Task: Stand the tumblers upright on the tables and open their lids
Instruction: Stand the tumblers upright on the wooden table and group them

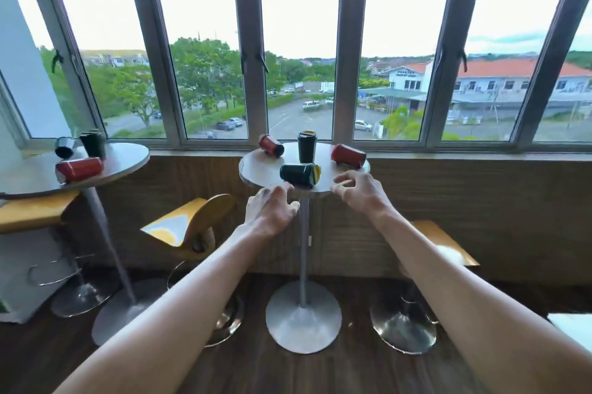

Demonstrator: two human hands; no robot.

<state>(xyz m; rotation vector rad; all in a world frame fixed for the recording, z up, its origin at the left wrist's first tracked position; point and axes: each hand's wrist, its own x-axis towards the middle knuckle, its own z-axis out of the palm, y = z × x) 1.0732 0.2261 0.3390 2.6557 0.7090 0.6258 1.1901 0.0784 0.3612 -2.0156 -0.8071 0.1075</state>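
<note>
just past both hands, mid-frame, the dark tumbler [300,174] lies sideways — long axis left-right; left hand [271,208] and right hand [358,190] flank it, fingers spread, empty.

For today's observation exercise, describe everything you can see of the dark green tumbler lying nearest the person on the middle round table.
The dark green tumbler lies on its side near the front edge of the round grey table, its long axis running left to right. Its body looks smooth and glossy. The right end shows a yellowish part, probably the lid; whether it is open cannot be told. It touches only the tabletop. The left hand and right hand flank it, open, neither touching it.
</note>
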